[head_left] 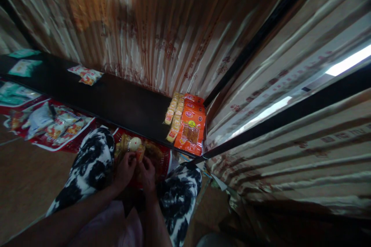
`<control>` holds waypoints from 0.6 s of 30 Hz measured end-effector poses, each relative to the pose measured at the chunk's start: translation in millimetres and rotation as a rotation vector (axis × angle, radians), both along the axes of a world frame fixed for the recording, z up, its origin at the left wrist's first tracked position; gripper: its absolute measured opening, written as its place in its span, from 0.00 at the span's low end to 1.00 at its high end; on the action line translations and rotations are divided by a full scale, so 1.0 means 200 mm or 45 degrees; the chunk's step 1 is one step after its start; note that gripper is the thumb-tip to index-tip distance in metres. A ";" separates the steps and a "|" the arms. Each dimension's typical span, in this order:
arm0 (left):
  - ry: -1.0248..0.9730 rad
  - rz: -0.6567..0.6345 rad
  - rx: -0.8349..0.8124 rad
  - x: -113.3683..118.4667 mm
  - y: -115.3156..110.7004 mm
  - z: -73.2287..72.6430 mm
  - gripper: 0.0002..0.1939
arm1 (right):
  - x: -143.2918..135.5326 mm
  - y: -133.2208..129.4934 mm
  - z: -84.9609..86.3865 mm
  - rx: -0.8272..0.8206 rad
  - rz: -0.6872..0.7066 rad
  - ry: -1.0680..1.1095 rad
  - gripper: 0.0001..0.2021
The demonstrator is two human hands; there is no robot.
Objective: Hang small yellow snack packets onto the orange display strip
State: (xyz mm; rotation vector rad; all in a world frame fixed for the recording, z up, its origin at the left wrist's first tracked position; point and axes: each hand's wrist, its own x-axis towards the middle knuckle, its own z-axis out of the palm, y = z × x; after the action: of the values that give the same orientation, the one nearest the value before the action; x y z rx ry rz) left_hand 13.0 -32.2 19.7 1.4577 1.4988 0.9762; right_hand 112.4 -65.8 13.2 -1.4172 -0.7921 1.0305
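Note:
Low between my knees, my left hand [126, 168] and my right hand [147, 171] are close together with fingers pinched. Between their fingertips is a small yellow-orange snack packet [140, 153], gripped from both sides. Just beyond it shows a round pale item [134, 144], too dim to name. Beneath the hands lies a red printed bag [165, 165] with more yellowish wrapped pieces. On the dark shelf ahead to the right, yellow snack packets [173, 125] lie in rows beside overlapping orange snack bags [189, 135].
The long black shelf [121, 104] runs across in front of my knees. Red-and-white packets [86, 74] and green packets [25, 68] rest farther left on it. Another red bag [72, 144] of snack packets lies at lower left. Pleated curtain [139, 34] and black metal bars [278, 112] enclose the space.

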 end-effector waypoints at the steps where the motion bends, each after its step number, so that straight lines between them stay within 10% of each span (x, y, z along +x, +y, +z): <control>1: 0.003 0.000 0.020 0.00 0.00 0.01 0.11 | 0.00 0.00 0.00 0.007 -0.011 -0.021 0.13; 18: -0.054 -0.010 0.113 0.06 0.04 0.11 0.14 | 0.07 0.02 0.07 0.079 -0.117 -0.497 0.17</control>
State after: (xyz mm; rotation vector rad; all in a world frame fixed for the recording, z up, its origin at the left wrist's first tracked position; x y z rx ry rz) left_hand 26.0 -24.4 40.7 1.4947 1.4342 1.0750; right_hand 127.2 -61.7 27.4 -1.6087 -1.0199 0.6595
